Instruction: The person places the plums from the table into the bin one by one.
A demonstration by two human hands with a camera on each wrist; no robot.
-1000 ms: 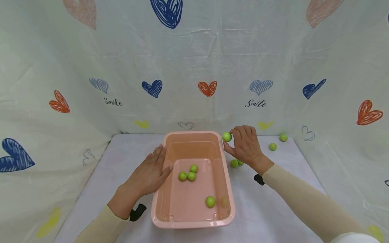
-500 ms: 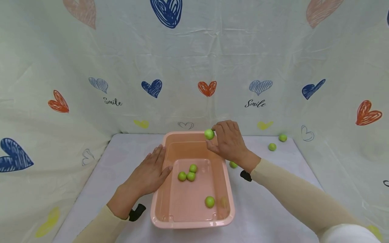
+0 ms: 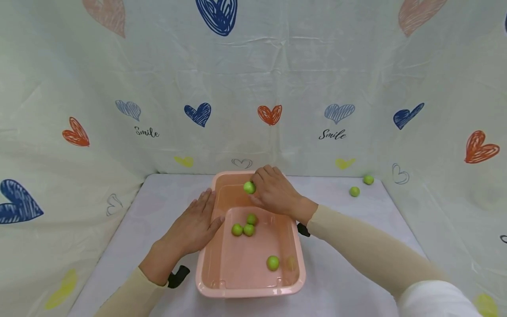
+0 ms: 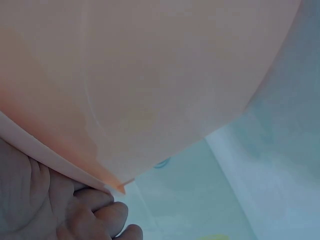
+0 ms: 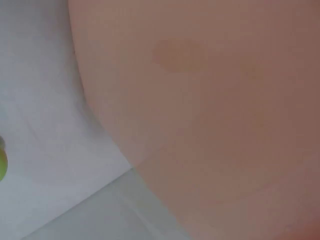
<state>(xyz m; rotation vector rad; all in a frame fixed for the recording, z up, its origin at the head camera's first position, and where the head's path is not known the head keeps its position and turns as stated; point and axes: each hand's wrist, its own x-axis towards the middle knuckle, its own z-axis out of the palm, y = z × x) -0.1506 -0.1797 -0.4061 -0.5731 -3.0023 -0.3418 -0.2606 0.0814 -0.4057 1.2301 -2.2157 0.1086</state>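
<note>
My right hand pinches a small round green ball between thumb and fingertips. It is above the far end of a pink plastic tub. Inside, three similar green balls lie close together near the middle of the floor, and a single green ball sits toward the near right. My left hand rests along the tub's left rim, fingers extended and thumb over the edge. The left wrist view shows the fingers against the outside of the tub wall.
Two green balls lie on the white tabletop at the back right. Behind the table hangs a white curtain printed with hearts. In the right wrist view a ball shows at the left edge.
My right hand has moved left with the green ball, from beside the tub's right rim to above its far end, and has lowered slightly. The left hand stays on the rim.
</note>
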